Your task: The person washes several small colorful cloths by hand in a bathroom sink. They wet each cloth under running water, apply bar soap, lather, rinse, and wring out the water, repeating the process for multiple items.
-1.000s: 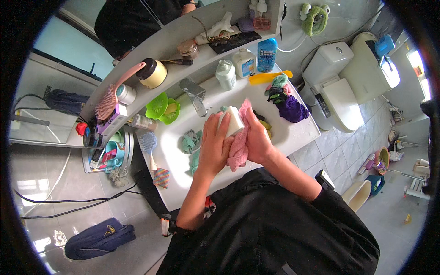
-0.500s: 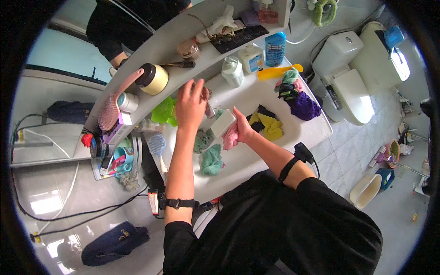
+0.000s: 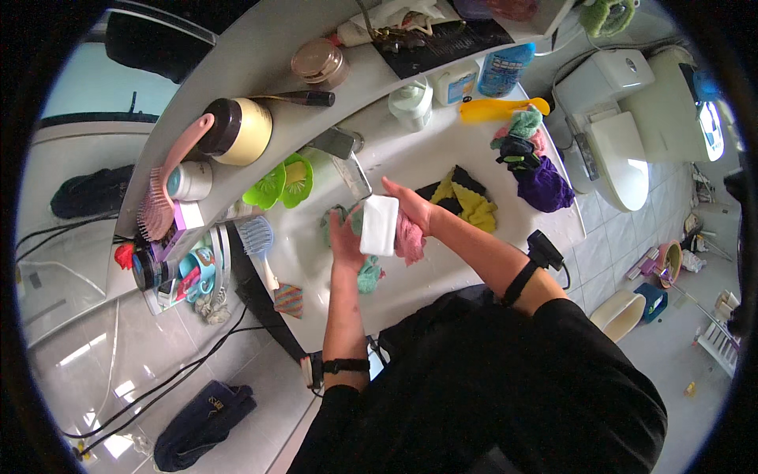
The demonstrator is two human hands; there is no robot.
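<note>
A white bar that looks like soap (image 3: 380, 226) is upright between my hands over the white washbasin (image 3: 395, 312). My right hand (image 3: 412, 207) closes around a bunched pink cloth (image 3: 410, 240) and the bar, its thumb stretched toward the tap. My left hand (image 3: 346, 241) is at the bar's left side, fingers pointing up and apart; the bar hides part of it. Wet green cloths (image 3: 369, 274) lie beneath in the basin. A yellow and black cloth (image 3: 466, 204) rests to the right. The metal tap (image 3: 353, 172) points down just beyond my hands.
Purple, black and green cloths (image 3: 545, 186) pile on the right rim, near a yellow comb-like tool (image 3: 501, 109). Bottles (image 3: 410, 104) stand behind. A green leaf-shaped dish (image 3: 280, 183) and a blue brush (image 3: 257, 238) sit left. A shelf (image 3: 355, 83) curves above; a toilet (image 3: 620, 150) stands right.
My left hand has come down from the tap to beside the white bar. The bar has turned more upright. The right hand keeps the pink cloth, and the view has shifted.
</note>
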